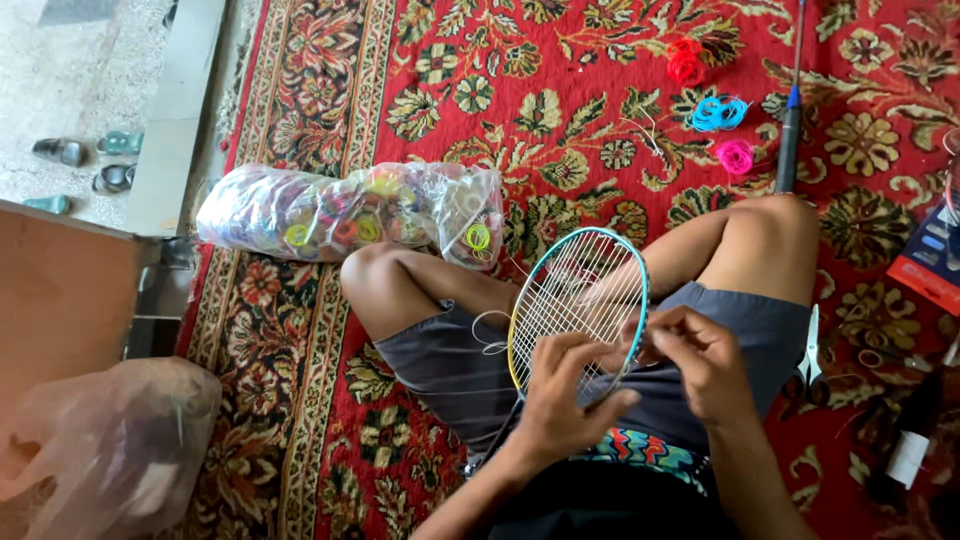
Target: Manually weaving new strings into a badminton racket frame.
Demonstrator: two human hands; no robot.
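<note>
Both hands [630,385] on racket [578,300] strings, lap.

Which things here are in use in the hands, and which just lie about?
In use: badminton racket head, its strings, left hand, right hand.

Lying about: bag of string coils, red coil, blue coil, pink coil, second racket, scissors.

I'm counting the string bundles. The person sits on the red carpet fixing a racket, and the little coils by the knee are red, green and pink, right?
Not quite. In the head view the coils are red, blue and pink; none is green. Both hands, left and right, do work the racket strings on the red carpet.
</note>
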